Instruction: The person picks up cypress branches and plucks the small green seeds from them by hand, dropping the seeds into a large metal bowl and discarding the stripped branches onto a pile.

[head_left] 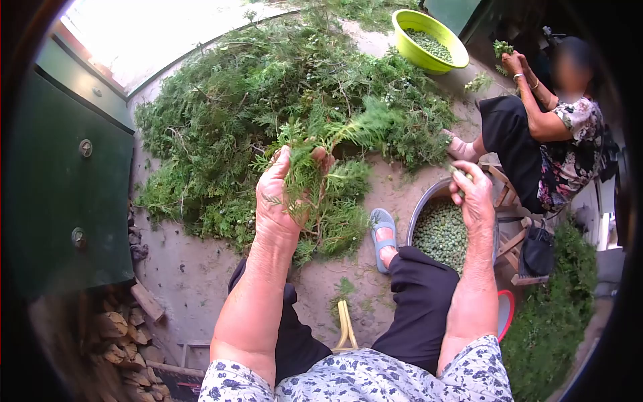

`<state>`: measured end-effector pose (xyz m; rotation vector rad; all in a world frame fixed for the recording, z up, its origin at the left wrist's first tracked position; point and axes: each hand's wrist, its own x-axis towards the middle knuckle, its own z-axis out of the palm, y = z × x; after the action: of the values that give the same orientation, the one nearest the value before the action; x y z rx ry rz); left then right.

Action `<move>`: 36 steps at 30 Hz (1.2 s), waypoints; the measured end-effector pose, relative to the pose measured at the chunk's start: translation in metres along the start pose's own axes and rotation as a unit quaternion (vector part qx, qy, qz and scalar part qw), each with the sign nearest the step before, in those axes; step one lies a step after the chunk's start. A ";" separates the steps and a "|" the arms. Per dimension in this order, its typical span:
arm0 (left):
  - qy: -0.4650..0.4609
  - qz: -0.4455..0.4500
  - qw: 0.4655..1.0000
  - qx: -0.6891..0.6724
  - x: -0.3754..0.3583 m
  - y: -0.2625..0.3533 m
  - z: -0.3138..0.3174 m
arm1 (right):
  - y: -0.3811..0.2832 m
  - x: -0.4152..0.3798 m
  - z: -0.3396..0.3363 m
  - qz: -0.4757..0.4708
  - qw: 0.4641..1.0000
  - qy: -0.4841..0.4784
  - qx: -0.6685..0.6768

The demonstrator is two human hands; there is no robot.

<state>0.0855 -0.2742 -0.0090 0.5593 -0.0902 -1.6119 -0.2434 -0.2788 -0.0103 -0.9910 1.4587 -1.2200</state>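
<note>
L hand (281, 194) clenched on cypress sprig (321, 144) | R hand (472, 197) pinching picked bits over metal basin (429, 201) rim | risk: bits drop past rim onto dirt; sprig tips could slip from grip.

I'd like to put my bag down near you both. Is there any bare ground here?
Bare ground lies between the green door, the pile of cut green branches and the left hand holding a sprig. It is crowded around the metal basin, right hand and seated person.
</note>
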 end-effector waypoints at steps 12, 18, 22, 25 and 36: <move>-0.075 0.051 0.979 -0.181 0.001 0.009 -0.018 | 0.133 -0.037 -0.221 0.140 0.919 0.267 -0.253; -0.068 0.053 0.978 -0.189 -0.001 0.014 -0.017 | 0.126 -0.041 -0.211 0.055 0.875 0.356 -0.323; -0.030 0.066 0.987 -0.143 -0.005 0.018 -0.010 | 0.137 -0.027 -0.219 -0.001 0.817 0.268 -0.511; -0.031 0.069 0.985 -0.152 -0.007 0.022 -0.006 | 0.147 -0.032 -0.222 0.020 0.856 0.245 -0.456; -0.102 0.063 0.984 -0.131 -0.004 0.020 -0.009 | 0.097 -0.061 -0.158 -0.159 0.774 0.266 -0.552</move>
<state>0.1080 -0.2702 -0.0081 0.1811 -0.0641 -1.5234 -0.3854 -0.1707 -0.0889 -1.8047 2.6754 -0.8030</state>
